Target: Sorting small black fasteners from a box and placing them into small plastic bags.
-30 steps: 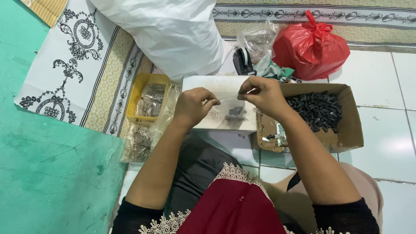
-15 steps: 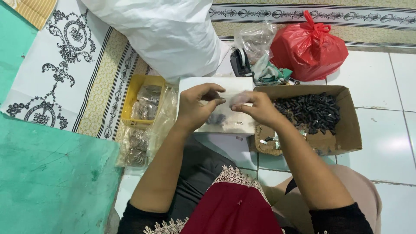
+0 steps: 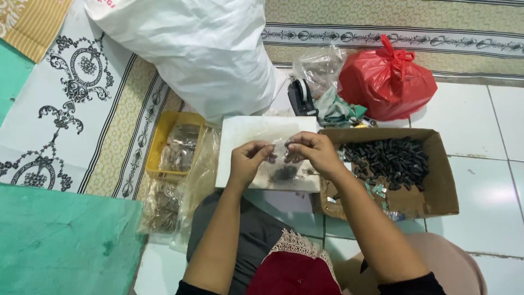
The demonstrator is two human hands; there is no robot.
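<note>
Raised since earlier: left hand [image 3: 248,161] and right hand [image 3: 311,153], each pinching clear bag [image 3: 281,164] top edge (dark pieces inside, probably) above white board [image 3: 240,136]; cardboard box [image 3: 436,180] just right.

This looks like a home floor used for small piecework packing. The person sits on white glazed floor tiles [image 3: 491,125], and everything lies within reach around an open brown cardboard box [image 3: 436,188] heaped with small dark pieces. Beyond the box runs a patterned woven mat with black scrollwork borders [image 3: 82,104]. Just behind the box sits a knotted red plastic bag [image 3: 387,82]; further left of the box are a large white plastic sack [image 3: 202,54] and a yellow plastic tray of filled clear packets [image 3: 177,147].
</note>
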